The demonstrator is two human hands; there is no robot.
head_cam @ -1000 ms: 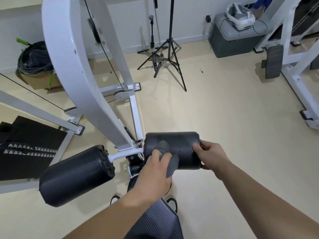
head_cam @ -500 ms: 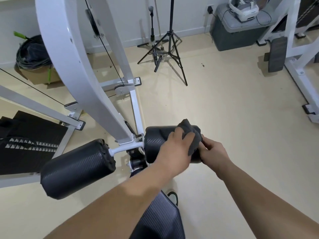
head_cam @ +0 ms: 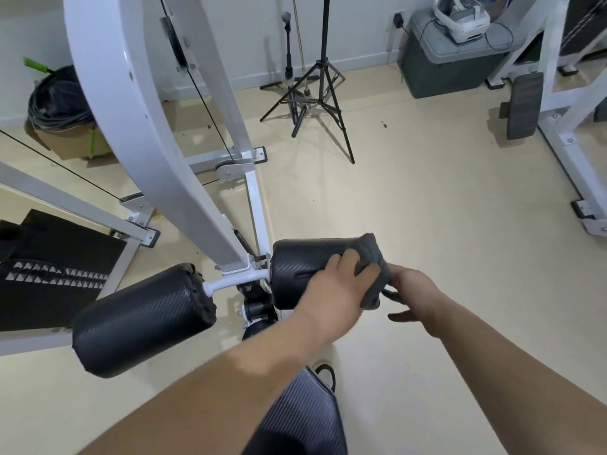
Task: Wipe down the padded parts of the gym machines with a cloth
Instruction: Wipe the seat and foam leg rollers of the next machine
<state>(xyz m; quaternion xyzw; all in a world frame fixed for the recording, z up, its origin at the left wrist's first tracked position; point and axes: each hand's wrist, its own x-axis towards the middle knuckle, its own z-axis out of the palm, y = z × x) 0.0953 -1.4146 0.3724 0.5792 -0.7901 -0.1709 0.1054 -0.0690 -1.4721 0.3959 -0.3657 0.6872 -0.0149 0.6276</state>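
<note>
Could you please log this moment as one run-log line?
step: wipe right roller pad | left hand: holds grey cloth on its outer end | right hand: at pad end, fingers hidden

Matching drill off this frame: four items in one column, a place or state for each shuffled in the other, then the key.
Items
1. cloth
2. left roller pad
3. tripod
4. headset

Places or states
a. on top of the grey bin
b. padded, untouched by either hand
c. gripped by the left hand at the outer end of the right roller pad
d. standing on the floor

Pairs: 1-c, 2-b, 3-d, 4-a.
</note>
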